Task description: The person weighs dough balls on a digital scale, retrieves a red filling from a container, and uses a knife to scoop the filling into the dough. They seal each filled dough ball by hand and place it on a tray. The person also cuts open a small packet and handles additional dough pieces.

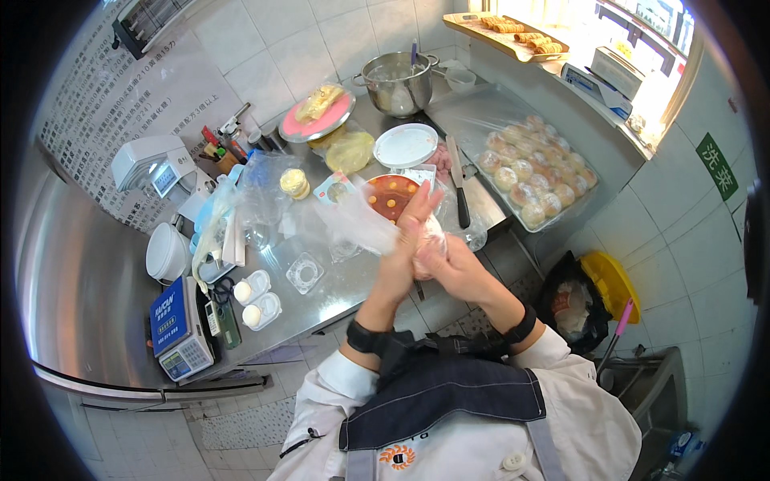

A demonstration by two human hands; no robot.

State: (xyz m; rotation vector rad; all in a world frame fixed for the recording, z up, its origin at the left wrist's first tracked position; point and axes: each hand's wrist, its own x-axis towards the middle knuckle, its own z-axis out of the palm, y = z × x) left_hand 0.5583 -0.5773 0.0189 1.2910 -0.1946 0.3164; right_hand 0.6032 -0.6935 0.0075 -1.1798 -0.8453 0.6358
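My left hand [404, 258] and my right hand [454, 264] are close together at the near edge of the steel table. Between them is a plastic bag [430, 240] with pinkish-white contents, its loose, clear end [361, 219] trailing off to the left, blurred. My right hand grips the filled part; my left hand lies along its other side with fingers raised, partly hiding it. Just beyond them sits a round brown-red surface with yellow dots [391, 195]. A knife with a black handle [462, 207] lies to the right, near a white round lid [406, 146].
A tray of round buns [532, 174] under plastic film lies at the right. A steel pot [398, 87] stands at the back. Plastic bags [264, 180], egg-shaped holders [258, 299] and a blue scale [174, 318] are at the left. A bin [571, 306] stands right, below.
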